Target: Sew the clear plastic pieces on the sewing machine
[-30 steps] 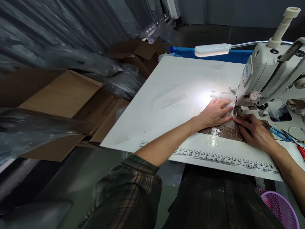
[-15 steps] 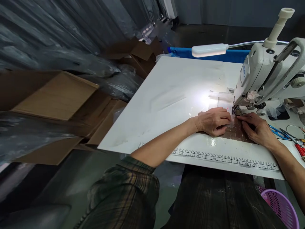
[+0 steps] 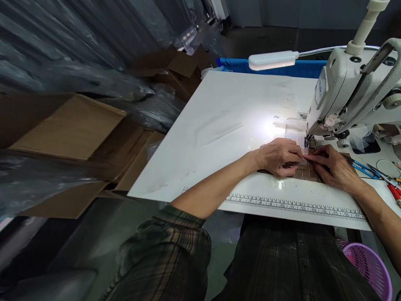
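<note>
Your left hand (image 3: 278, 155) is working at centre right of the frame, fingers curled and thumb tucked in. Its grip is closing to a pinch on the near edge of the film (image 3: 302, 165), as far as the glare lets you tell. Your right hand (image 3: 336, 169) is lying just beside it to the right, its grip spread flat and its fingers (image 3: 313, 159) pressing the film down onto the brown patch (image 3: 308, 172) on the surface (image 3: 219, 125). The fingertips of both hands are nearly meeting just in front of the presser foot (image 3: 310, 143) of the machine (image 3: 347, 90).

The film is lying flat between your hands, its far end running under the foot. It is looking thin, clear and very light. It is likely limp, a little slippery against the glossy patch, and quick to crease or skid. A flat press is probably suiting it better than a hard squeeze. The near edge and the side margins seem the places to be taking hold, well apart from the needle.

The lamp (image 3: 272, 60) is throwing a bright spot across the surface above your left hand. Snips (image 3: 363, 168) are lying to the right of your right hand, a printed ruler (image 3: 297, 206) is running along the near edge, and a basket (image 3: 371, 271) is sitting at lower right.
</note>
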A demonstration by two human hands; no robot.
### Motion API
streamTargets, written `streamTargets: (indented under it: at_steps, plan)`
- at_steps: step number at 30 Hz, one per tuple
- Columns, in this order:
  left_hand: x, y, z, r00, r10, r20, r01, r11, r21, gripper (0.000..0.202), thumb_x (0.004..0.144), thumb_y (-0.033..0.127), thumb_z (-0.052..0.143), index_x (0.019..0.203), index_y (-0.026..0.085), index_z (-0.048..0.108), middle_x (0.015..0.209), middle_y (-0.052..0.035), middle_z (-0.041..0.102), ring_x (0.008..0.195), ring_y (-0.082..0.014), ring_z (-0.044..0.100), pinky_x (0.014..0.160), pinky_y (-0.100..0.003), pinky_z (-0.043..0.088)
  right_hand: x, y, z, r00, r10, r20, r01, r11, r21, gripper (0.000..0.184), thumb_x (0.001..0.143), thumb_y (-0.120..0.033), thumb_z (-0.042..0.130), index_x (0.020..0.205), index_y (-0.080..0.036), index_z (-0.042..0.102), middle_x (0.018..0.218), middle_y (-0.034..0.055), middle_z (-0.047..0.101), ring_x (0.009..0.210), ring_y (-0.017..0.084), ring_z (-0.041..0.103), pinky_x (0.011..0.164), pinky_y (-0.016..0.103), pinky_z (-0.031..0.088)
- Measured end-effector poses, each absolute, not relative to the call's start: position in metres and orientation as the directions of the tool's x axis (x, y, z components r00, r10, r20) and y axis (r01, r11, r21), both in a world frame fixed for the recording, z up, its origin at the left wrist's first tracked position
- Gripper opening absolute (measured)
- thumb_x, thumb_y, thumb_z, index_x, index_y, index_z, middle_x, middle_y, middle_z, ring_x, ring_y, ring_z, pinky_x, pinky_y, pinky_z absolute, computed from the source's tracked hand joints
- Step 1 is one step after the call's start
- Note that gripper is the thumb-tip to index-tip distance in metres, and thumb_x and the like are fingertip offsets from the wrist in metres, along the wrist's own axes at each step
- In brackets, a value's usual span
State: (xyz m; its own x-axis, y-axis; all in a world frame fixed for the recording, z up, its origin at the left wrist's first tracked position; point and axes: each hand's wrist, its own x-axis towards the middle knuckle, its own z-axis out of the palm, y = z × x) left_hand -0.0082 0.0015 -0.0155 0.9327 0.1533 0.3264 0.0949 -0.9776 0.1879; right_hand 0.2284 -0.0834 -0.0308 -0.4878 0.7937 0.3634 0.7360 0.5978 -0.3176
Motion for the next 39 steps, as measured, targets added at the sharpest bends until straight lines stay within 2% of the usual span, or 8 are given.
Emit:
streamTargets:
  at_steps: [4,10,16,21,25,29,34,39]
  plan:
    - [-0.008,0.0,-0.014,0.945,0.152,0.289,0.112,-0.982,0.151,0.024,0.083,0.022,0.051,0.091,0.022,0.074,0.096,-0.0064,0.075,0.076,-0.0177,0.063,0.071,-0.035,0.052,0.228,-0.083,-0.029,-0.481,0.817,0.316,0.756,0.57,-0.321,0.036,0.099,-0.026,0.046,0.123,-0.028,0.073,0.107,0.0115,0.059,0.093,0.024,0.061,0.081,0.043,0.058]
    - [-0.008,-0.001,-0.014,0.938,0.135,0.32,0.112,-0.99,0.091,0.025,0.083,0.024,0.05,0.091,0.019,0.073,0.092,-0.0063,0.073,0.073,-0.0174,0.06,0.07,-0.033,0.049,0.224,-0.086,-0.03,-0.468,0.811,0.351,0.775,0.568,-0.278,0.036,0.098,-0.023,0.046,0.124,-0.025,0.072,0.107,0.0124,0.059,0.089,0.024,0.061,0.078,0.042,0.058]
    - [-0.009,-0.001,-0.012,0.942,0.163,0.292,0.143,-0.986,0.09,0.026,0.082,0.025,0.05,0.094,0.018,0.073,0.096,-0.0063,0.074,0.072,-0.0178,0.058,0.07,-0.034,0.048,0.222,-0.085,-0.033,-0.458,0.812,0.362,0.794,0.557,-0.244,0.038,0.099,-0.026,0.045,0.129,-0.023,0.069,0.107,0.0131,0.059,0.089,0.024,0.06,0.077,0.043,0.058]
    - [-0.01,0.0,-0.012,0.937,0.194,0.29,0.162,-0.978,0.131,0.028,0.083,0.024,0.051,0.102,0.019,0.072,0.102,-0.0079,0.073,0.077,-0.019,0.06,0.074,-0.035,0.048,0.22,-0.085,-0.036,-0.425,0.827,0.368,0.803,0.532,-0.269,0.04,0.1,-0.029,0.043,0.134,-0.025,0.065,0.104,0.0125,0.059,0.087,0.025,0.059,0.075,0.044,0.057]
    - [-0.009,0.001,-0.014,0.933,0.21,0.293,0.185,-0.976,0.11,0.028,0.083,0.026,0.051,0.101,0.016,0.071,0.106,-0.01,0.072,0.079,-0.0202,0.06,0.076,-0.036,0.048,0.219,-0.087,-0.035,-0.427,0.815,0.391,0.787,0.548,-0.282,0.039,0.1,-0.026,0.044,0.13,-0.026,0.067,0.104,0.012,0.059,0.088,0.024,0.06,0.076,0.043,0.058]
    - [-0.008,0.0,-0.015,0.93,0.238,0.281,0.222,-0.971,0.089,0.03,0.085,0.028,0.051,0.104,0.015,0.07,0.111,-0.0118,0.071,0.081,-0.0215,0.06,0.078,-0.038,0.048,0.22,-0.088,-0.033,-0.417,0.839,0.35,0.799,0.522,-0.3,0.04,0.1,-0.027,0.044,0.133,-0.028,0.065,0.108,0.0119,0.06,0.09,0.025,0.061,0.079,0.045,0.058]
    - [-0.008,0.0,-0.016,0.928,0.26,0.266,0.258,-0.965,0.044,0.037,0.09,0.034,0.048,0.109,0.011,0.069,0.115,-0.0136,0.069,0.083,-0.0227,0.059,0.08,-0.038,0.047,0.218,-0.086,-0.033,-0.422,0.836,0.35,0.802,0.524,-0.285,0.04,0.101,-0.028,0.041,0.133,-0.024,0.065,0.105,0.0131,0.061,0.085,0.024,0.063,0.076,0.043,0.059]
    - [-0.008,0.001,-0.015,0.927,0.274,0.257,0.273,-0.961,0.038,0.041,0.092,0.038,0.048,0.116,0.01,0.066,0.119,-0.0143,0.067,0.086,-0.0225,0.058,0.083,-0.037,0.045,0.222,-0.088,-0.022,-0.366,0.883,0.294,0.815,0.457,-0.357,0.04,0.1,-0.034,0.043,0.129,-0.024,0.069,0.107,0.0136,0.065,0.09,0.026,0.067,0.078,0.042,0.06]
